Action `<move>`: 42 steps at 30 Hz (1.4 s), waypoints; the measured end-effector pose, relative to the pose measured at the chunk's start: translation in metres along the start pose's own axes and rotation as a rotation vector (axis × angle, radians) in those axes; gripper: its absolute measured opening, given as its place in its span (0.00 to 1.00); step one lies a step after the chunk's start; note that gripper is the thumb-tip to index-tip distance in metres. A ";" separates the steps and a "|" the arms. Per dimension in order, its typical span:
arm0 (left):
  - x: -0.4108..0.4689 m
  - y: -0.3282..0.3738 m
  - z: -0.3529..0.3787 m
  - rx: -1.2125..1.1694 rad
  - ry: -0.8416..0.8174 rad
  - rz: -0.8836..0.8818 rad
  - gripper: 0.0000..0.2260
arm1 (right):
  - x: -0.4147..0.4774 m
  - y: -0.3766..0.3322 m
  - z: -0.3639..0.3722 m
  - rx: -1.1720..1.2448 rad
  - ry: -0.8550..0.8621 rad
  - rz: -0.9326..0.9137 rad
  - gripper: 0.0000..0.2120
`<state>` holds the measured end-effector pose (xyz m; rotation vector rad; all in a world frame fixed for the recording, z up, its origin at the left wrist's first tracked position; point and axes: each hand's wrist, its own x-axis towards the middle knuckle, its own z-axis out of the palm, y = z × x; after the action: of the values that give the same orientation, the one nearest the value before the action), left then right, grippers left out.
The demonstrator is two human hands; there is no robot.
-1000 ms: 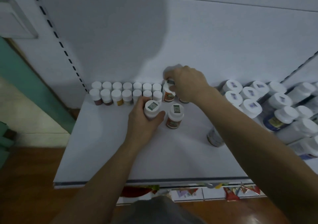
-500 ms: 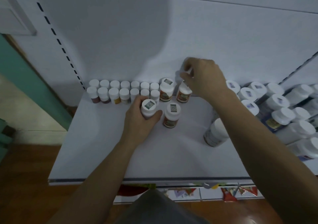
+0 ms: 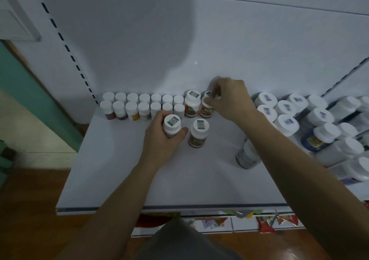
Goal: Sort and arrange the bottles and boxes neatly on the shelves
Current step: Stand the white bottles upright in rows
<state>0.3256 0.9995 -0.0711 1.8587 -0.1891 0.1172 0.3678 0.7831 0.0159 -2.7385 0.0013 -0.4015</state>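
The left grip (image 3: 159, 140) is clamped round a white-capped bottle (image 3: 172, 125) standing on the shelf (image 3: 119, 170). At one o'clock from it, the right grip (image 3: 231, 100) pinches the cap of a second bottle (image 3: 207, 110); small bottles (image 3: 143, 105) line up at eleven o'clock.

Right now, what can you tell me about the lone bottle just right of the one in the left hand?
The lone bottle is a white plastic-looking jar with a wide white cap bearing a square greenish sticker, and a brown-orange label round its body. It stands upright on the shelf, apart from the bottles behind. The left hand has its thumb close by; nothing grips it.
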 end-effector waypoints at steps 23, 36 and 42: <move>-0.002 0.006 -0.001 -0.028 -0.035 -0.018 0.22 | -0.043 -0.022 0.000 0.130 -0.169 -0.187 0.19; -0.014 0.013 0.007 -0.028 -0.147 0.170 0.25 | -0.074 -0.035 -0.004 0.363 -0.090 -0.248 0.10; -0.027 0.029 0.016 -0.032 -0.181 0.276 0.28 | -0.085 -0.021 -0.016 0.403 -0.130 -0.243 0.16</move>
<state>0.2929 0.9776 -0.0537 1.8031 -0.5701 0.1353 0.2808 0.8015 0.0141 -2.3635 -0.4053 -0.2530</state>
